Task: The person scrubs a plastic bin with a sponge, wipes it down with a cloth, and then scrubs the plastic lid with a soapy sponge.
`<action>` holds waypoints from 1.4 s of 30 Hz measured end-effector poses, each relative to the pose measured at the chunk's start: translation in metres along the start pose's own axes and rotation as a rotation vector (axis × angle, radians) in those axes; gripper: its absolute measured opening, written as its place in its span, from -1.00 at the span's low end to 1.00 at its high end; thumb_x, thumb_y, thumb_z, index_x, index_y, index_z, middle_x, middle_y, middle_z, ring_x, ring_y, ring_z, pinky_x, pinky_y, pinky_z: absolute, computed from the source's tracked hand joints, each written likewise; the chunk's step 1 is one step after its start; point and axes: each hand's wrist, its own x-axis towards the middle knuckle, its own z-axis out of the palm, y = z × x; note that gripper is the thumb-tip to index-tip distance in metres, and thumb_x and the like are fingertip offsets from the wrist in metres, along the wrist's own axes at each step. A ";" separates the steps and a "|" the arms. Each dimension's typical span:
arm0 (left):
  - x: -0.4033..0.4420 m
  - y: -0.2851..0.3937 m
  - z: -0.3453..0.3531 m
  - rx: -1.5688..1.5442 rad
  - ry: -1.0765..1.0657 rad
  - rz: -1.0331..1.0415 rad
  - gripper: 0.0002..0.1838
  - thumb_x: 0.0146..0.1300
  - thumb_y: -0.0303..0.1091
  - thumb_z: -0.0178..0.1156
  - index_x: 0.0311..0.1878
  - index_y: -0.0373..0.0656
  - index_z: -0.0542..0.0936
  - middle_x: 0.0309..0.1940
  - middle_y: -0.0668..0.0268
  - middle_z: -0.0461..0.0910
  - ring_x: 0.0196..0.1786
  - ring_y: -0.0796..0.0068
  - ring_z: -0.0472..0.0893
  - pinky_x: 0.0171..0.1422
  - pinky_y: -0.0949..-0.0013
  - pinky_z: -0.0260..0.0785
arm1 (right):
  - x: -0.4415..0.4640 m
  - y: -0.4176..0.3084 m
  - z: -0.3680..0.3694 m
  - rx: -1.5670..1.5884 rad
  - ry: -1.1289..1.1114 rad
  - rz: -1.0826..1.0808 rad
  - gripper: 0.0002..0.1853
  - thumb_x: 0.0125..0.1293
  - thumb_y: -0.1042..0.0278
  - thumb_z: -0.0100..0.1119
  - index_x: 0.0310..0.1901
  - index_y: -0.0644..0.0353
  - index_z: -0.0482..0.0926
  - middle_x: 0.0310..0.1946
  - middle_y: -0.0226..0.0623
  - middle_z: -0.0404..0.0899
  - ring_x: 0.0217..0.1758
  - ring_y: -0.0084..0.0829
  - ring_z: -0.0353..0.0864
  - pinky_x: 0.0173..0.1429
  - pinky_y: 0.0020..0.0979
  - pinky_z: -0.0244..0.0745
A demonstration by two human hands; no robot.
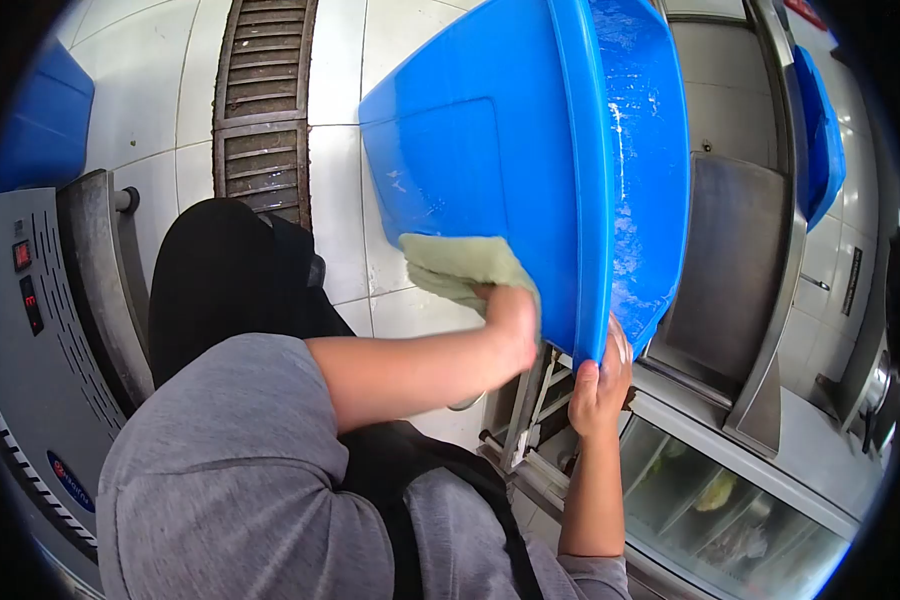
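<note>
A large blue plastic tub (460, 130) stands tilted on its side in front of me, its open mouth facing right. My left hand (510, 315) is closed on a pale green cloth (460, 262), which lies against the tub's lower outer wall. With my right hand (602, 388) I grip the tub's rim at its near corner, the thumb outside and the fingers partly hidden behind the edge. White marks and a wet shine show on the tub's inner surface.
A slatted floor drain (262, 90) crosses the white tiles. At left are a grey appliance (45, 300) and another blue container (45, 115). A metal sink unit (725, 270) and a glass-topped display case (730, 495) stand right; a metal frame (525, 415) is below the tub.
</note>
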 end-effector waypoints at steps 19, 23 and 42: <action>0.152 0.038 -0.090 0.475 0.236 1.061 -0.25 0.37 -0.11 0.03 0.44 -0.41 0.07 0.44 -0.12 0.12 0.48 -0.04 0.10 0.55 -0.05 -0.14 | 0.000 0.010 0.000 -0.010 0.022 0.054 -0.34 0.47 -0.15 -0.24 0.08 0.39 0.54 0.08 0.11 0.57 0.23 0.08 0.50 0.28 -0.06 0.27; 0.063 -0.032 -0.061 0.901 -0.013 1.271 -0.18 0.34 -0.06 0.09 0.48 -0.37 0.03 0.51 -0.18 -0.14 0.56 -0.25 -0.33 0.56 -0.16 -0.54 | 0.000 0.015 0.001 -0.035 0.029 0.059 -0.34 0.47 -0.14 -0.24 0.07 0.40 0.54 0.08 0.11 0.57 0.21 0.08 0.51 0.29 -0.07 0.26; 0.228 0.242 -0.083 0.420 0.157 0.618 -0.56 0.44 -0.18 -0.17 0.17 -0.26 0.50 0.12 -0.01 0.56 0.08 0.11 0.58 0.13 0.10 0.44 | 0.011 0.013 0.002 0.085 0.016 0.082 -0.33 0.49 -0.16 -0.21 0.05 0.44 0.55 0.12 0.08 0.53 0.27 0.03 0.42 0.37 -0.12 0.19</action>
